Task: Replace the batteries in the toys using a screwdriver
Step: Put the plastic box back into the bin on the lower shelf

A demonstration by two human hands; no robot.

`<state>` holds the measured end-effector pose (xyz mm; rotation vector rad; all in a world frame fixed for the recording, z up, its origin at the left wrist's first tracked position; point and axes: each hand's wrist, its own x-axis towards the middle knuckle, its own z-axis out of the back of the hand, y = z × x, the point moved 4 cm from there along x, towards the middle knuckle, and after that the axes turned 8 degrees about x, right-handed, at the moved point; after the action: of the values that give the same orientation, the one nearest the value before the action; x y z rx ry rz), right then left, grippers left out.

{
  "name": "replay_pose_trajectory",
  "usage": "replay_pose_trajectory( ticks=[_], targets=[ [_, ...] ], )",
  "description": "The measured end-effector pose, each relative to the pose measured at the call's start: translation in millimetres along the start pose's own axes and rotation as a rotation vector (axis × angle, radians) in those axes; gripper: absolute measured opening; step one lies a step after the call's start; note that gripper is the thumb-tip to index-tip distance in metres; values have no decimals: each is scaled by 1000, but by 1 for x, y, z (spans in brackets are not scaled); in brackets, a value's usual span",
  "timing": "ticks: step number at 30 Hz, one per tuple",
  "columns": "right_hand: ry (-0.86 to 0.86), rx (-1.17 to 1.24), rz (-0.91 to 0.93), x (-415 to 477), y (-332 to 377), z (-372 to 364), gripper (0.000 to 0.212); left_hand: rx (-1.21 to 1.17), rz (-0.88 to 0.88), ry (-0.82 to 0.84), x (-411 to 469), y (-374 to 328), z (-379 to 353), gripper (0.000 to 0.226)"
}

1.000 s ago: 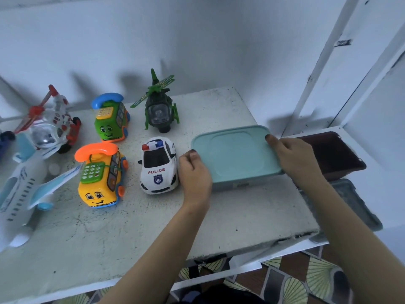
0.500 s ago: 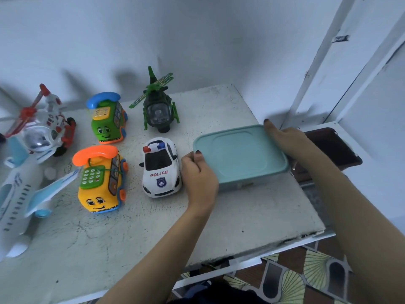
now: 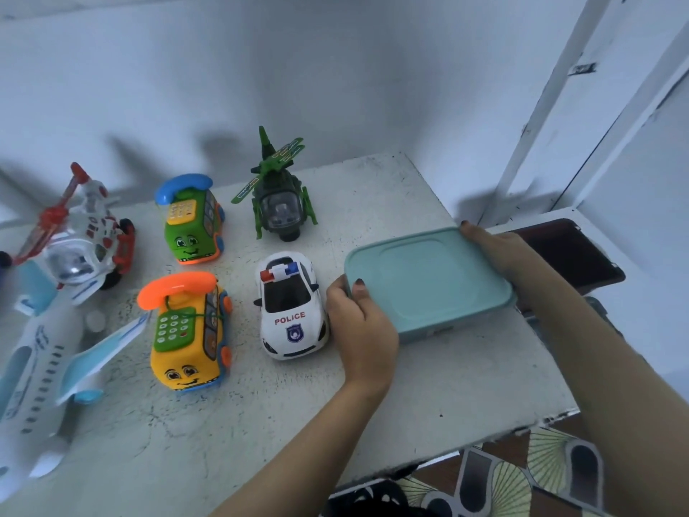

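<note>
Still gripped at opposite edges, teal box (image 3: 428, 289) between left hand (image 3: 363, 330) and right hand (image 3: 499, 251), seemingly unmoved

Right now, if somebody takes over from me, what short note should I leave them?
Left hand grips the teal box at its near left edge; right hand holds its far right corner.
The box lies closed on the table, police car just left of it.
No screwdriver or batteries in view.
Done: no toy looks opened.
Left: probably open the box, then service each toy.
</note>
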<state>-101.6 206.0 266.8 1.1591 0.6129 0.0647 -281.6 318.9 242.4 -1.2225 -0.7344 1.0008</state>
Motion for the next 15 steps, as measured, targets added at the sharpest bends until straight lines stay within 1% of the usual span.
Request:
replay_pose_trajectory(
  ticks=[2,3,5,7,8,9,10,12,13,15],
  targets=[
    [-21,-63,0,1,2,0,56,-14,-1,12,1,0,0,13],
    [-36,-126,0,0,4,1,60,-9,-20,25,1,0,0,18],
    [-97,-328,48,-2,10,4,64,58,-90,64,1,-3,0,37],
    [-186,-548,162,-5,17,4,55,168,-167,97,1,-6,0,48],
    [-234,-603,239,-8,22,1,46,196,-187,107,1,-7,0,50],
    [-264,-608,332,-11,28,-4,35,193,-183,117,0,-7,0,51],
    [-256,-580,431,-14,36,-12,28,164,-160,128,0,-7,0,52],
    [-107,-543,565,-17,53,-39,24,50,-83,135,0,-5,-1,53],
    [-4,-543,582,-18,59,-55,25,-6,-58,122,-1,-4,-1,53],
    [201,-587,520,-17,66,-86,34,-101,-37,76,-1,-2,0,52]
  ],
)
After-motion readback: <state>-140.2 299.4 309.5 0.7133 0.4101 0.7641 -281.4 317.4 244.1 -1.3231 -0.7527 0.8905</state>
